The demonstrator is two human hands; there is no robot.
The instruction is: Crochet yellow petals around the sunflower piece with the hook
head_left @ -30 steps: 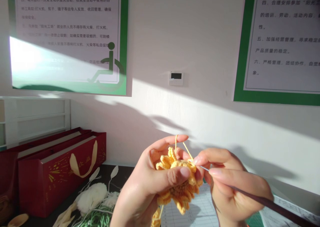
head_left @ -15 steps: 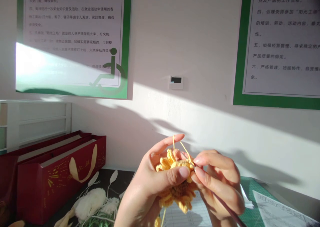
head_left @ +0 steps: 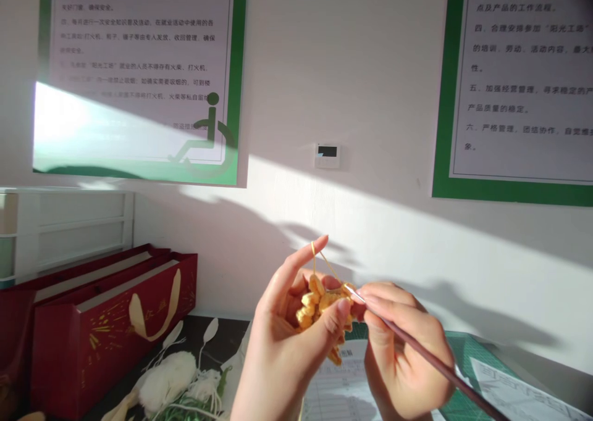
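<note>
My left hand (head_left: 296, 316) pinches a yellow crocheted flower (head_left: 308, 310) between thumb and fingers. Its index finger points up, with a strand of yellow yarn (head_left: 328, 262) looped over it and running down to the flower's upper edge. My right hand (head_left: 407, 341) is closed round a crochet hook (head_left: 430, 358) with a dark handle, held like a pen. The hook's metal tip meets the flower's top right edge. Part of the flower is hidden behind my left thumb and palm.
Red gift bags (head_left: 115, 322) with a cream ribbon handle stand at the left. White fluffy flowers (head_left: 169, 381) and greenery lie beside them. Printed sheets (head_left: 340, 387) and a green cutting mat (head_left: 467, 347) are under and behind my hands. A wall stands close beyond the table.
My left hand has turned, so the flower shows more edge-on and its centre is out of sight. My right hand has tilted, showing more of the hook's handle and its metal tip.
</note>
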